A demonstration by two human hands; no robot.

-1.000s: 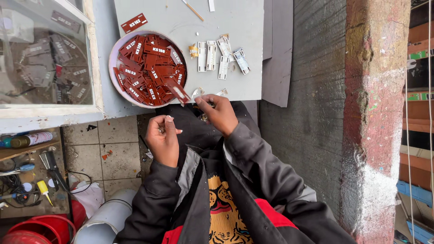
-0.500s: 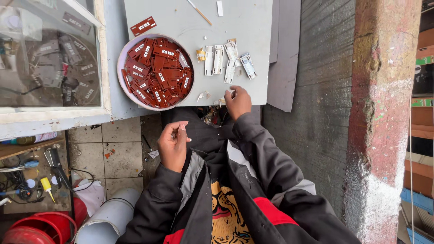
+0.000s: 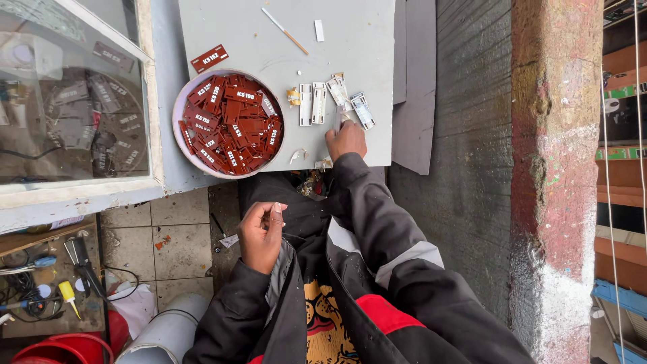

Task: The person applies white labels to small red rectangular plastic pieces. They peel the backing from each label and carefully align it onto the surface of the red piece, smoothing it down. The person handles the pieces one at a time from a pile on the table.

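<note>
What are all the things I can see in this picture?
Board: one, grey, top middle.
Bowl: one, pale rim, on the board's left part.
Tags: many, dark red-brown, piled in the bowl.
Loose tag: one, dark red-brown, on the board above the bowl.
White strips: several, white, on the board right of the bowl.
Thin stick: one, pale, top of the board.
Glass case: one, white frame, left.
Pipe: one, grey, bottom left.
Red tub: one, bottom left corner.
Pillar: one, reddish, right.
Left hand: raised over the lap, fingers pinched together; anything held is too small to tell.
Right hand: reaching to the white strips.
</note>
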